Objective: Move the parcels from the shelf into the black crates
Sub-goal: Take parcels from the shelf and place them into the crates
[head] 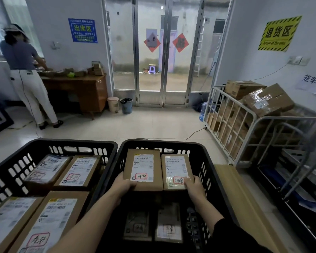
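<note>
Tiled depot room, glass doors (161, 52) at twelve o'clock, two black crates side by side up front

Over the right crate (204, 167) the left hand (125, 183) grips the near edge of one brown parcel (143, 168) and the right hand (194, 184) grips the near edge of a second parcel (176, 170); the two boxes touch side by side, long axes running toward twelve o'clock, held above two more lying dim on the crate floor at six. Each hand is nearest its own box, so lowering looks like the coming move. The left crate (11, 172) at nine o'clock holds four. A second person (24, 70) works at a desk (80, 88) near ten, a cage trolley (254, 128) of cartons stands at two
</note>
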{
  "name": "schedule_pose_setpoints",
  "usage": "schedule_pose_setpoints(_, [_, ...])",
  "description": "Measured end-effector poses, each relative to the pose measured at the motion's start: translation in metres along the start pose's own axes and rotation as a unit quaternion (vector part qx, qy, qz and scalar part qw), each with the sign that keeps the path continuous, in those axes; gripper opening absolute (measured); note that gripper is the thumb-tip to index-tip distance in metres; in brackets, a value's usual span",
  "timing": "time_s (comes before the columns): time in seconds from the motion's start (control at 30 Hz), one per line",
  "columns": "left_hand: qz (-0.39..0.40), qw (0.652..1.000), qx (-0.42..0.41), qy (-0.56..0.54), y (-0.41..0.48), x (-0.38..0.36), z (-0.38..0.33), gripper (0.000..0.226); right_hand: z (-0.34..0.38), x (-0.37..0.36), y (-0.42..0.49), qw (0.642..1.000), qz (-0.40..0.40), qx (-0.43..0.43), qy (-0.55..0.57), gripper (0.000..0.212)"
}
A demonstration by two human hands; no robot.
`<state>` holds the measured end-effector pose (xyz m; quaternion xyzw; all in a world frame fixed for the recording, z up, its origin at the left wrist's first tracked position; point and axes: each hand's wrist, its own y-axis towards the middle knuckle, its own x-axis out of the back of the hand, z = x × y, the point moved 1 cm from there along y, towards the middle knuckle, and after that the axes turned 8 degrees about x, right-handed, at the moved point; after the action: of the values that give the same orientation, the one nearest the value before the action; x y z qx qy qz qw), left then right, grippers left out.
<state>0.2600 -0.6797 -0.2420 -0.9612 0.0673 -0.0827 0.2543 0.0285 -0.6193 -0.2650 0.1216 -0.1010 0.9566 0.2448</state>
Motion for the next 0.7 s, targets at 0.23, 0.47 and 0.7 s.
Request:
schedule_pose_setpoints(0.23, [-0.025, 0.999, -0.013, 0.024, 0.003, 0.000, 0.005, 0.041, -0.018, -0.009, 0.015, 0.999, 0.018, -0.020, 0.018, 0.043])
schedule_pose_setpoints(0.47, [-0.047, 0.998, -0.028, 0.042, 0.002, -0.003, 0.010, 0.041, -0.021, -0.007, 0.021, 0.999, 0.024, -0.028, 0.021, 0.041])
schedule_pose_setpoints(0.7, [-0.102, 0.971, -0.095, 0.194, -0.007, -0.003, 0.010, 0.052, -0.009, -0.006, 0.012, 0.998, 0.003, 0.020, -0.054, 0.034])
